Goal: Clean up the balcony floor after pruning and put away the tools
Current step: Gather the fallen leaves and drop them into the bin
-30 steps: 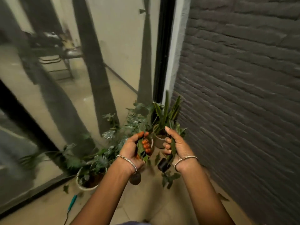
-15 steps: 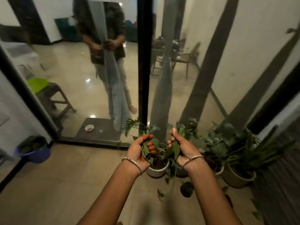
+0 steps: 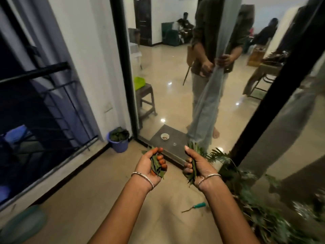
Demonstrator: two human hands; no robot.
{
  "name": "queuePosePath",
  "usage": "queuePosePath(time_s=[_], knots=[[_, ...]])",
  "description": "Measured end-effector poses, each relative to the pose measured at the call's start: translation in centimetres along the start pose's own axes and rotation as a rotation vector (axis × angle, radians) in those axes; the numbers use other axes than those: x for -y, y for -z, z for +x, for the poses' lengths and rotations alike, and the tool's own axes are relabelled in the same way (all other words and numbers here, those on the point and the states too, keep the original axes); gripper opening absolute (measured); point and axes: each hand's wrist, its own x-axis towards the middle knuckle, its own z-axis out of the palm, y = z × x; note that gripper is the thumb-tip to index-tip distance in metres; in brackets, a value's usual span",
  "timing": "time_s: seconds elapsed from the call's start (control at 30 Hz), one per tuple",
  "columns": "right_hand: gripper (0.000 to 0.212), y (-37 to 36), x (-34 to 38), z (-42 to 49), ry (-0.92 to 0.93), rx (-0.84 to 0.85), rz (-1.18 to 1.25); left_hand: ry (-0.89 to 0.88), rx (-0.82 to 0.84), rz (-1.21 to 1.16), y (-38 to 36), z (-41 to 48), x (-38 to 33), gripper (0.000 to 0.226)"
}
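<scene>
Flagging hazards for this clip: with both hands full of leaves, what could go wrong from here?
1. Leaves stick out of the left hand and right hand; some may drop before reaching the bucket.
2. The bucket already looks full, so more could spill over.
3. The green-handled tool lies on the floor close by and could be stepped on.

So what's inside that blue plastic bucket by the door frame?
The round blue plastic bucket holds dark green leaf cuttings up to its rim; anything beneath them is covered.
</scene>
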Motion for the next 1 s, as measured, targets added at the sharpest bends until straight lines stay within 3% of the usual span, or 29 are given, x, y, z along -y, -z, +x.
queuePosePath(time_s=[0.33,0.5,0.83,1.0], knots=[[0.014,-12.5,-3.5,11.8,-0.118,0.063,-0.125,-0.098,-0.149,-0.146,7.9,5.0,-12.3,0.023],[0.022,-16.6,-4.4,18.3,-0.161,0.045,-0.214,-0.128,-0.242,-0.229,11.8,9.2,-17.2,0.022],[0.018,-29.9,-5.5,37.3,-0.236,-0.024,-0.233,-0.111,-0.428,-0.352,17.4,23.9,-32.2,0.018],[0.015,-35.4,-5.9,46.9,-0.259,-0.05,-0.254,-0.079,-0.494,-0.235,19.5,30.8,-39.6,0.017]])
